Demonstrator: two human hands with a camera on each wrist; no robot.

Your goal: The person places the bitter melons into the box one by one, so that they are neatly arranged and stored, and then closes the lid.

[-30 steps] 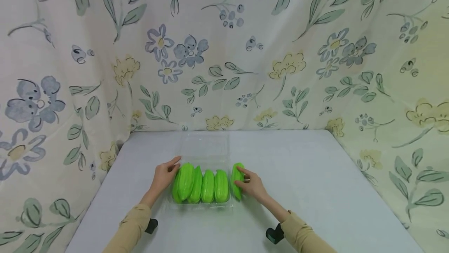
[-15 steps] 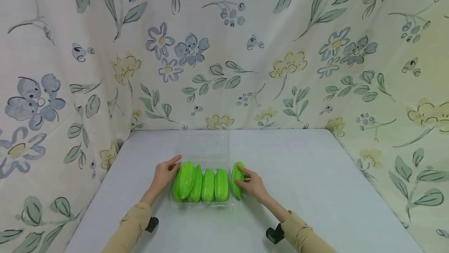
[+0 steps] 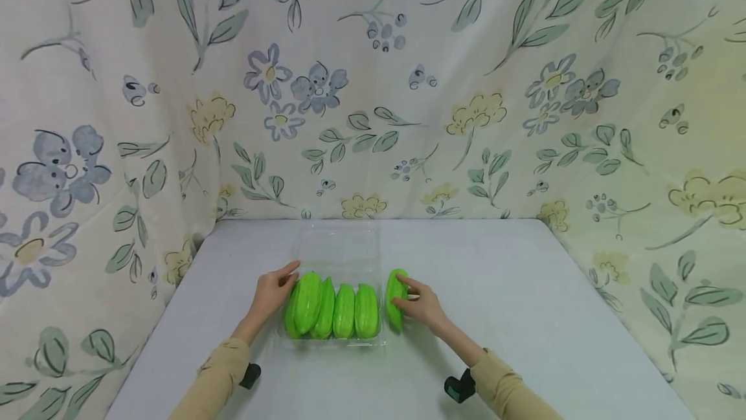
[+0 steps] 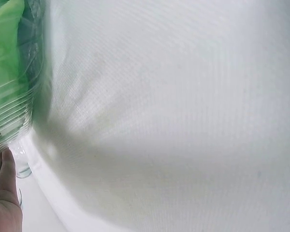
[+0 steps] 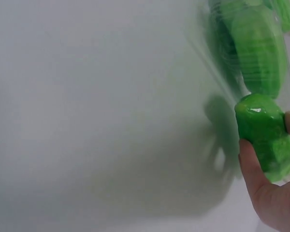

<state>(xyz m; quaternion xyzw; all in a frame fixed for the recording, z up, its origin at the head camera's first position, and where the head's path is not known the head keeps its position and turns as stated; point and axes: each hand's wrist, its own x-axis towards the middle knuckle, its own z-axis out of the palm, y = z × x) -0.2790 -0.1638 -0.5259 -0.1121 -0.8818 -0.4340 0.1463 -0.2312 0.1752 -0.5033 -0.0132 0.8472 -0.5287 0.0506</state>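
The loose green fruit [image 3: 396, 299] lies on the table [image 3: 513, 316] just beside the right wall of the clear plastic tray [image 3: 340, 258], and the right hand [image 3: 424, 307] grips it from its right side, with the thumb and fingers curled around it. Inside the tray four more green fruits [image 3: 329, 311] lie side by side. The left hand [image 3: 269, 296] rests with relaxed, straight fingers against the left wall of the tray, near the front edge of the table.
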